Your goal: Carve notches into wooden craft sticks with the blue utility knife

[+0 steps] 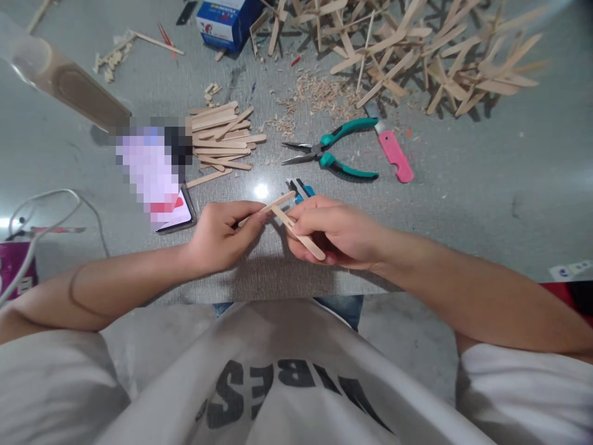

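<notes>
Pinched between the thumb and fingers of my left hand [222, 240] is a craft stick [281, 201] that slants up to the right. My right hand [345, 233] grips a second craft stick [309, 243], which has a small slot near its middle and points down to the right. The two sticks meet or overlap close to the left thumb; whether they are joined I cannot tell. Just beyond my right knuckles lies a blue cutter [303, 190], partly hidden by the hand. Teal-handled long-nose pliers [317, 150] rest with jaws apart farther out, beside a pink-handled knife [396, 156].
Loose craft sticks [222, 139] lie beside a partly blurred phone [178, 213]. Wood shavings [324, 93] are scattered before a heap of crossed stick pieces [417, 49]. A blue box [227, 25], a tilted bottle [69, 80] and a white cable [34, 247] are around.
</notes>
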The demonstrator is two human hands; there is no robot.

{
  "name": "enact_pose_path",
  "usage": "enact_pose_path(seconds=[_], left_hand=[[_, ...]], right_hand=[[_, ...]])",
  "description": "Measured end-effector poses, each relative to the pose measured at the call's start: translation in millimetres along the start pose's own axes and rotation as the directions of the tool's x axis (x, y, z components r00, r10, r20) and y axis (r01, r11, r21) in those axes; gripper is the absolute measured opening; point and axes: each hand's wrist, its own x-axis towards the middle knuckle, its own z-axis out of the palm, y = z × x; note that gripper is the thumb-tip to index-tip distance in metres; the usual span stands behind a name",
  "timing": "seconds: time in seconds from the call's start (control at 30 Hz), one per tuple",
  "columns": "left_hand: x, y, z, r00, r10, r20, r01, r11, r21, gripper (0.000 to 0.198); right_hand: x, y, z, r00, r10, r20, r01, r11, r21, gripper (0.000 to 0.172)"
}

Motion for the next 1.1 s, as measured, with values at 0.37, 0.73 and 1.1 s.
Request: enact_pose_path(seconds=[0.37,0.73,1.1], left_hand=[[0.0,0.0,0.7,1.0,0.023,0.017,-0.023,1.0,0.018,0.032],[-0.6,-2.0,0.1,0.996,-0.029,-0.086,0.026,0.999,-0.036,0.029],[-9.6,-11.0,-1.0,0.977,0.003,-0.213,-0.069,0.95,-0.304,0.024]], right_hand=[[-0.6,0.5,3.3,0.996,0.086,-0.027,-0.083,0.991,0.101,0.019],[-3.2,-4.0,2.0,0.991,0.004,-0.133,-0.003,1.0,0.014,0.019],[-4.7,-2.6,7.7,0.886,-0.37,-0.278,0.033,0.649,-0.76,0.019]])
